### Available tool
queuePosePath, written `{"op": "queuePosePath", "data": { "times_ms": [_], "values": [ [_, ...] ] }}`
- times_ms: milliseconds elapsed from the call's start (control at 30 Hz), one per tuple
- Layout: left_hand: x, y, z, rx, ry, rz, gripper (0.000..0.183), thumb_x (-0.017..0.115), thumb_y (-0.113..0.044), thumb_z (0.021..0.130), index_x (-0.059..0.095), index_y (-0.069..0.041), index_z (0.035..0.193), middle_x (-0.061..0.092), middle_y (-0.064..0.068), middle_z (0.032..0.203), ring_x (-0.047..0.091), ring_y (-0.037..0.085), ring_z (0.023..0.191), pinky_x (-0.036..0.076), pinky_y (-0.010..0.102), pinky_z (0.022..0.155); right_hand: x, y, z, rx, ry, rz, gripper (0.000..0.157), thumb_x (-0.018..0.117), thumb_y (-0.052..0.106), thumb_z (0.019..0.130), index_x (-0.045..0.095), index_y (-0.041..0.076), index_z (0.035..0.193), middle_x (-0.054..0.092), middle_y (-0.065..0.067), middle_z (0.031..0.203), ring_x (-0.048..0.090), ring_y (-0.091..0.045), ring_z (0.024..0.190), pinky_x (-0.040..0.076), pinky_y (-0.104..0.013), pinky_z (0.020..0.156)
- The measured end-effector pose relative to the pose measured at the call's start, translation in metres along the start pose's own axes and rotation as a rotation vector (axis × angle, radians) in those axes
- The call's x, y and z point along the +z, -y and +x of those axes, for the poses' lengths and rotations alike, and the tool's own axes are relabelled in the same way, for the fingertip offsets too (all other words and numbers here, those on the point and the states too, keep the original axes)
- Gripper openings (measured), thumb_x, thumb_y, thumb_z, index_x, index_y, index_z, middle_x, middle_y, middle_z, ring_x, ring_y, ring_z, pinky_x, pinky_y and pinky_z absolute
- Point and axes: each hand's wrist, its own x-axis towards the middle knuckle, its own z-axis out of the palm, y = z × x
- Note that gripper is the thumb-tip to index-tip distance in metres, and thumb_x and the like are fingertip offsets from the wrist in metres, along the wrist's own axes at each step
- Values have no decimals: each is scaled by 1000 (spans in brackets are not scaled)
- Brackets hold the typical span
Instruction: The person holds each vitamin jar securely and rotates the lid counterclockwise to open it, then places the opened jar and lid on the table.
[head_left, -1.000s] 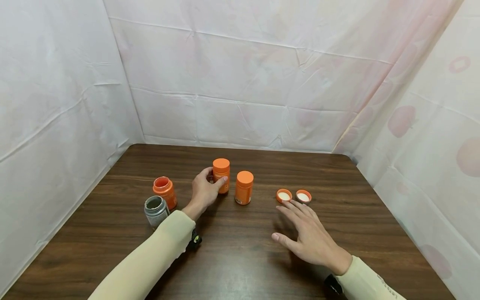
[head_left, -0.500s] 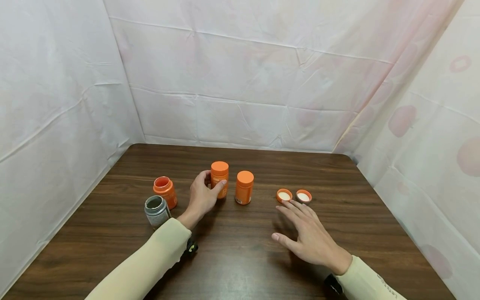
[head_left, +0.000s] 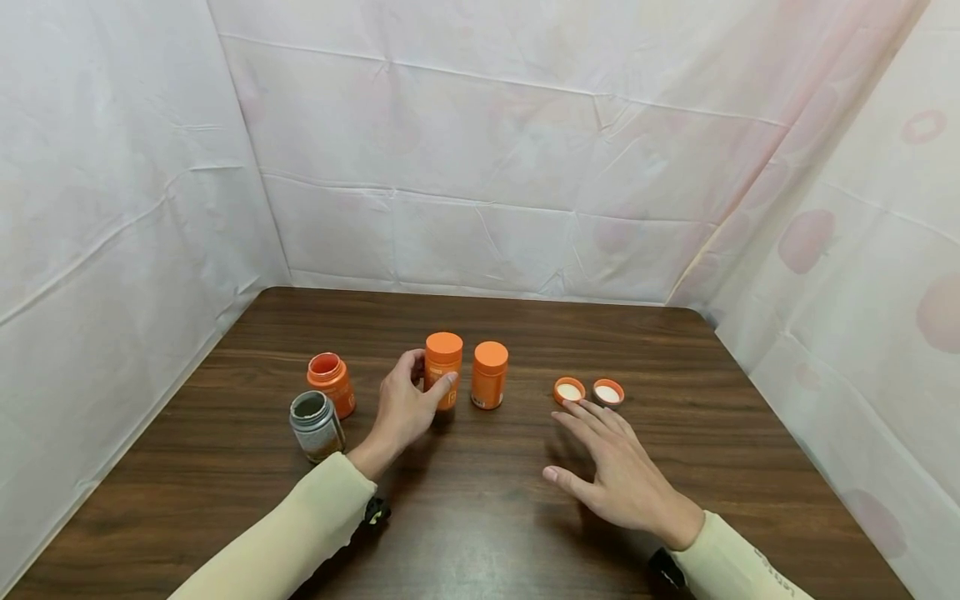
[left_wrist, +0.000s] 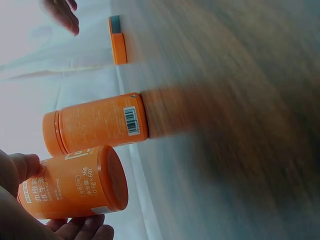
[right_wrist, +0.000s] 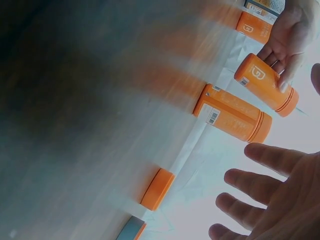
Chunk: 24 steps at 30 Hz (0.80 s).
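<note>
My left hand (head_left: 407, 404) grips an orange capped bottle (head_left: 444, 367) by its side, thumb in front and fingers behind. In the left wrist view that bottle (left_wrist: 80, 182) is tilted, its base lifted off the table. A second orange capped bottle (head_left: 489, 377) stands upright just to the right of it. My right hand (head_left: 618, 467) is spread with straight fingers and holds nothing. Its fingertips lie right at two orange-rimmed caps, one cap (head_left: 569, 391) with its pale inside up and another cap (head_left: 607, 393) beside it.
At the left stand two uncapped bottles, an orange bottle (head_left: 331, 385) and a grey bottle (head_left: 316, 427) in front of it. All rest on a dark wooden table (head_left: 480, 525). White patterned sheets (head_left: 480, 150) hang behind and along both sides.
My left hand has drawn the held bottle nearer to me, with a slight shift left and back right. The right hand has stayed in place.
</note>
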Motion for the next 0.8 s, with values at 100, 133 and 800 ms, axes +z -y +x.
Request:
{"op": "queuePosePath", "data": {
  "times_ms": [100,133,800],
  "values": [
    [-1,-1,-4,1,0,-8,52,76,-28,95,53,-3,135,63,16,128,60,30,119,48,50,101,0,0,0,-2,2,2,73,65,65,92,54,20,148,45,-3,157,33,-28,148,25,-61,114],
    [-2,-1,-5,1,2,-10,52,76,-28,95,53,-3,135,63,16,129,60,30,120,48,51,102,0,1,0,-2,3,3,73,65,65,92,54,20,148,45,-3,157,33,-28,148,24,-61,115],
    [-5,-3,-25,44,44,7,50,81,-26,91,57,-6,131,66,12,126,62,30,116,48,53,100,1,2,-1,-5,2,34,74,66,64,92,54,16,148,45,-1,157,34,-28,148,23,-59,116]
  ]
}}
